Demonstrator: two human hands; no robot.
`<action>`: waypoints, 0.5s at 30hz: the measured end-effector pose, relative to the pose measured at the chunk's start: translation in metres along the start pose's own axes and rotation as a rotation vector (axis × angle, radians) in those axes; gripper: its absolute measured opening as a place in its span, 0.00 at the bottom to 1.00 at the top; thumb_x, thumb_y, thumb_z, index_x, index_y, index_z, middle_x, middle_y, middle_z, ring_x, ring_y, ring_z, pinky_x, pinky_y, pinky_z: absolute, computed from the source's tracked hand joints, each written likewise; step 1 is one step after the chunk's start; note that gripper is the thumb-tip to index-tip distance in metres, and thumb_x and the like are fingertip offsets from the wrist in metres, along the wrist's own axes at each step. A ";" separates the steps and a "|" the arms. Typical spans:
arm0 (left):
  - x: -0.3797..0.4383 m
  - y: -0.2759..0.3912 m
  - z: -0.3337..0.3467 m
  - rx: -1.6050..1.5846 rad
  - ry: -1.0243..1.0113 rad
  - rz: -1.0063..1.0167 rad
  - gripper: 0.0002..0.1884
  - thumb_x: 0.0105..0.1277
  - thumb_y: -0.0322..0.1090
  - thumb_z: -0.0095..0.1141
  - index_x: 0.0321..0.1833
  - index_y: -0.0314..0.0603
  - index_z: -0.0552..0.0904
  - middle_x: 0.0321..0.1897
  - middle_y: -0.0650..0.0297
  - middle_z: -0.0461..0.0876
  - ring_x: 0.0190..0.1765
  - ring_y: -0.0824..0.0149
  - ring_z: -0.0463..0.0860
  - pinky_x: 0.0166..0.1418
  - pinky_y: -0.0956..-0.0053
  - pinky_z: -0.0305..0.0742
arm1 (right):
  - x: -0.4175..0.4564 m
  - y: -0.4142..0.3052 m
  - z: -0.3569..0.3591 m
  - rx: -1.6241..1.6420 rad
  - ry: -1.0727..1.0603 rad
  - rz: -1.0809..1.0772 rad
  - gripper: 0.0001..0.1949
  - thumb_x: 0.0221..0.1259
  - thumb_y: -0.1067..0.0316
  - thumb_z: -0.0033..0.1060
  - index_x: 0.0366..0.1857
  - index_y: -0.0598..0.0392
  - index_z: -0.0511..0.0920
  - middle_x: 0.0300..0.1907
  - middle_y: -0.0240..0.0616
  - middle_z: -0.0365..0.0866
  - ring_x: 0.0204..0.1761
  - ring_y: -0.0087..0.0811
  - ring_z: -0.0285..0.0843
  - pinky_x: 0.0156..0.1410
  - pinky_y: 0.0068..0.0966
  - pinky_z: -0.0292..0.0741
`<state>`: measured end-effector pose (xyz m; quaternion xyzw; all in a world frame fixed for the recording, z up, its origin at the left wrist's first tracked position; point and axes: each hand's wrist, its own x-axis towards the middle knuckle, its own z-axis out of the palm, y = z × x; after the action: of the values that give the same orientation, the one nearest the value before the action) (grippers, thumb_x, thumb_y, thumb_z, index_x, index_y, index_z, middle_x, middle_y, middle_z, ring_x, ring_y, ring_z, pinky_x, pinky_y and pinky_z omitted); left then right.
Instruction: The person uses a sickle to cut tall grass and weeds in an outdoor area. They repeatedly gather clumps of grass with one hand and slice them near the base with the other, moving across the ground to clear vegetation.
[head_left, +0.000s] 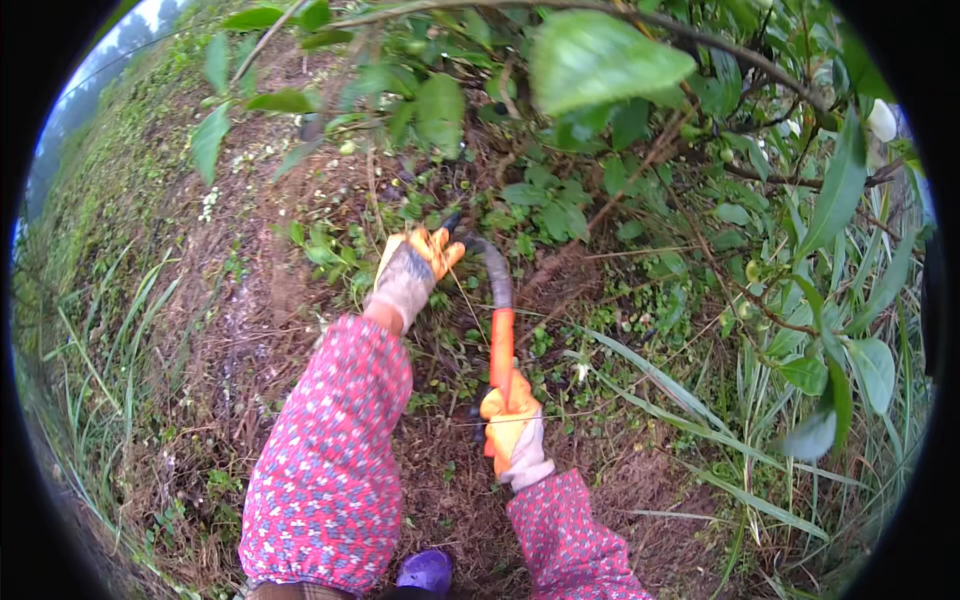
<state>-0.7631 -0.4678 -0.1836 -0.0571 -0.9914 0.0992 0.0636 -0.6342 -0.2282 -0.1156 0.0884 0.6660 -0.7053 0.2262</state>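
Observation:
My right hand (514, 431), in an orange-and-white work glove, is closed around the orange handle (502, 349) of a sickle. The sickle's grey curved blade (493, 262) bends left over low weeds, its tip lost among the leaves. My left hand (417, 262), gloved alike with a soiled back, reaches down just left of the blade, fingers bent towards the weeds (433, 307). A thin dry stem runs by its fingertips; whether the fingers hold anything is not clear. A small dark thing (451, 221) shows just beyond them.
A leafy shrub (555, 202) spreads ahead, its branch (720, 41) arching across the top close to the view. Long grass blades (660, 375) lean in from the right. Bare brown soil (281, 300) slopes at left. A purple boot tip (425, 571) shows below.

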 end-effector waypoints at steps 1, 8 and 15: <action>0.010 -0.011 0.031 -0.084 -0.092 -0.089 0.18 0.67 0.37 0.46 0.60 0.62 0.75 0.60 0.64 0.78 0.43 0.64 0.83 0.40 0.66 0.78 | -0.020 -0.035 0.016 -0.135 0.016 0.281 0.31 0.50 0.80 0.45 0.65 0.48 0.69 0.24 0.20 0.66 0.18 0.16 0.60 0.18 0.16 0.58; 0.054 0.027 0.038 0.157 -0.268 -0.059 0.07 0.61 0.32 0.54 0.41 0.52 0.83 0.37 0.63 0.86 0.40 0.62 0.86 0.35 0.62 0.79 | -0.023 -0.040 -0.030 -0.052 -0.005 0.187 0.38 0.39 0.83 0.44 0.66 0.50 0.68 0.27 0.19 0.66 0.19 0.15 0.56 0.20 0.14 0.56; -0.061 -0.014 -0.023 -0.205 -0.419 -0.178 0.17 0.54 0.34 0.61 0.48 0.47 0.81 0.37 0.59 0.83 0.44 0.58 0.84 0.44 0.63 0.80 | -0.083 0.009 -0.048 -0.059 0.152 -0.093 0.29 0.59 0.78 0.48 0.68 0.52 0.65 0.33 0.23 0.68 0.28 0.15 0.65 0.32 0.15 0.65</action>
<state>-0.7010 -0.4850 -0.1652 0.0459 -0.9889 0.0017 -0.1411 -0.5658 -0.1650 -0.0931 0.1039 0.7053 -0.6862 0.1448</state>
